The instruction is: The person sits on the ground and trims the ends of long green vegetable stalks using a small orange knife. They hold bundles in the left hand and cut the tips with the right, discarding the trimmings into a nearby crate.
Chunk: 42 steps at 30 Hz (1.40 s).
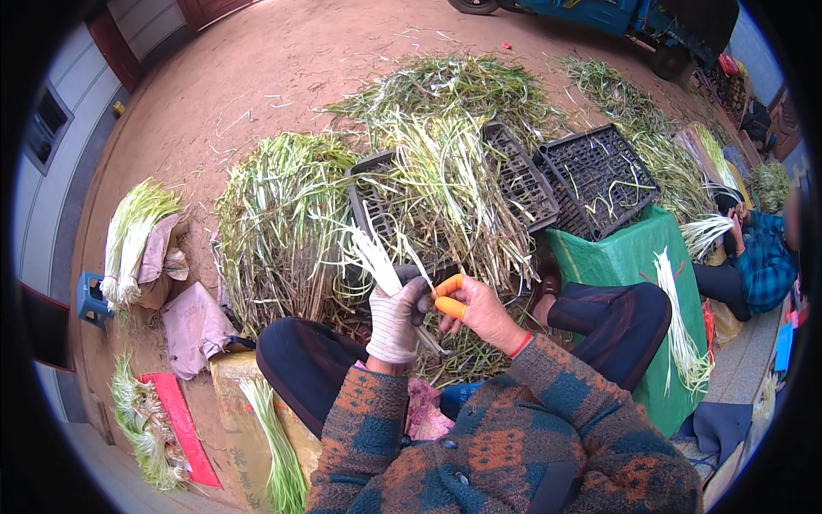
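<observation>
My left hand [397, 316], in a striped glove with dark fingers, is closed around a bunch of white peeled stalks [377, 260]; their lower ends stick out under the palm. My right hand [472, 307] has orange finger cots on thumb and forefinger, which pinch the lower end of one thin pale stalk [419, 260] close beside the left fingertips. Beyond the hands, a heap of unpeeled green-white stalks with brown roots [449, 186] lies over a black plastic crate [523, 177]. Another heap of such stalks [276, 225] stands to its left.
A black crate [597, 180] sits by a green woven cover [623, 263] bearing white stalks [677, 327]. Tied bundles [135, 244] lie by a blue stool [93, 299]; more stalks [279, 443] rest on a yellowish sack [231, 411]. Another person [761, 257] sits right. Behind stands a blue vehicle [591, 16].
</observation>
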Tool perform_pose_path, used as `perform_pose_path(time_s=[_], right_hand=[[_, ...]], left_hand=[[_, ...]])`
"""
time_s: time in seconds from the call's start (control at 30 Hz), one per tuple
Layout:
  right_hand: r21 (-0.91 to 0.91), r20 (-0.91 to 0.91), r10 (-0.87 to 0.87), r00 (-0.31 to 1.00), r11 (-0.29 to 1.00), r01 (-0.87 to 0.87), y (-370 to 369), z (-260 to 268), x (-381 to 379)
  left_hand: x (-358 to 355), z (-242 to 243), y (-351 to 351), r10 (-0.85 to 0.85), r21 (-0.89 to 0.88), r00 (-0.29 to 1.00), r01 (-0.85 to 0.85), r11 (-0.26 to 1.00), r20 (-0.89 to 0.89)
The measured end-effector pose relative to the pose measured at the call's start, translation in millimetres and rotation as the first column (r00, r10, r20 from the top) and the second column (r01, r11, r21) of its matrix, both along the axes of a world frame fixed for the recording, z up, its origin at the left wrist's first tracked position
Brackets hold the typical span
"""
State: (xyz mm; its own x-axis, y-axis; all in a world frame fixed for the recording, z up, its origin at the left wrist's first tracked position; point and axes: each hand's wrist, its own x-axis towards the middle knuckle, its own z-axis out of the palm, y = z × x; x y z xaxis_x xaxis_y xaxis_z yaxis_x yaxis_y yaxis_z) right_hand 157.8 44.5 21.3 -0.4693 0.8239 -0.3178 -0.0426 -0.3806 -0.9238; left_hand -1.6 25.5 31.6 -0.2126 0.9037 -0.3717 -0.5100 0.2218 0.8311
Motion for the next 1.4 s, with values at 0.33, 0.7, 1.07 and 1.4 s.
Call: perform_pose_path(time_s=[0.33,0.7,1.07,1.4], right_hand=[[0.159,0.159,-0.16,0.974,0.978,0.134,9,9,1],[-0.049,-0.13,-0.287,0.949,0.958,0.283,14,-1,18],[-0.21,-0.335,-0.441,0.833,0.897,0.39,33,-4,78],[-0.101,-0.461,-0.545,0.7,0.816,0.569,48,5,130]], left_hand=[[6,-5,-2,-0.077,0.032,0.988,0.082,0.996,-0.131],[5,-5,-3,-0.053,-0.036,0.998,0.051,0.998,-0.041],[-17,-1,-4,0.145,0.05,0.943,-0.167,0.985,0.298],[-45,-3,-2,0.293,0.032,0.942,-0.302,0.953,0.164]])
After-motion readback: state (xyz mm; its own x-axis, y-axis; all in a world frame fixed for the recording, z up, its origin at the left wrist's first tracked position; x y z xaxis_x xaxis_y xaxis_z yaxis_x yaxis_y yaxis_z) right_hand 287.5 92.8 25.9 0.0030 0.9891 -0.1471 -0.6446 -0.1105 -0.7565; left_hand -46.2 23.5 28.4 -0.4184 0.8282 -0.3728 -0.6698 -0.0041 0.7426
